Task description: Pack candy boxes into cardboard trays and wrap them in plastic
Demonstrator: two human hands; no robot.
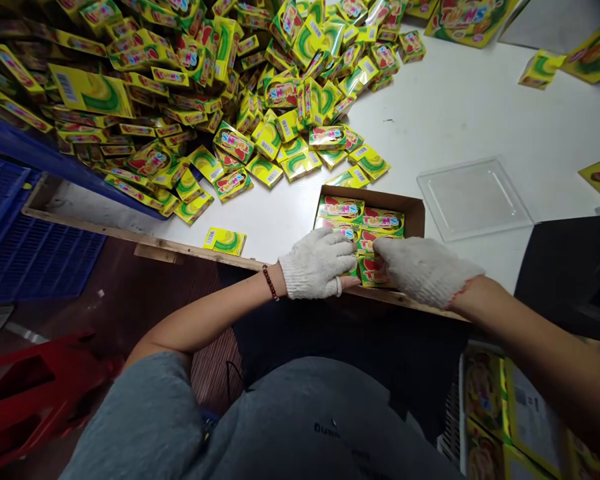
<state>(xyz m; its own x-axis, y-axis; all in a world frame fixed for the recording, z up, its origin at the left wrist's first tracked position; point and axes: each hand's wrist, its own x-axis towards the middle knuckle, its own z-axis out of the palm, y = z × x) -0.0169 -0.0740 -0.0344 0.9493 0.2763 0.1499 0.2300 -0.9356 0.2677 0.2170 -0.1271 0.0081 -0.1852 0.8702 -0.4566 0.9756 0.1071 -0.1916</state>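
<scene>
An open cardboard carton [414,212] sits at the table's near edge, with several small yellow-green "TWINS" boxes [380,219] laid face up in rows inside. My left hand [320,262], in a white knit glove with the thumb bare, lies flat over the carton's left side, fingers stretched across the boxes. On the right side, my gloved right hand [420,270] reaches in with bent fingers held together against the boxes. Its fingertips are partly hidden, and I cannot make out what they hold.
A large heap of the same small boxes [280,93] covers the table's [460,113] far left. One loose box [225,241] lies near the front edge. A clear plastic tray [475,198] lies right of the carton. Blue crates [45,233] and a red stool [45,380] stand left.
</scene>
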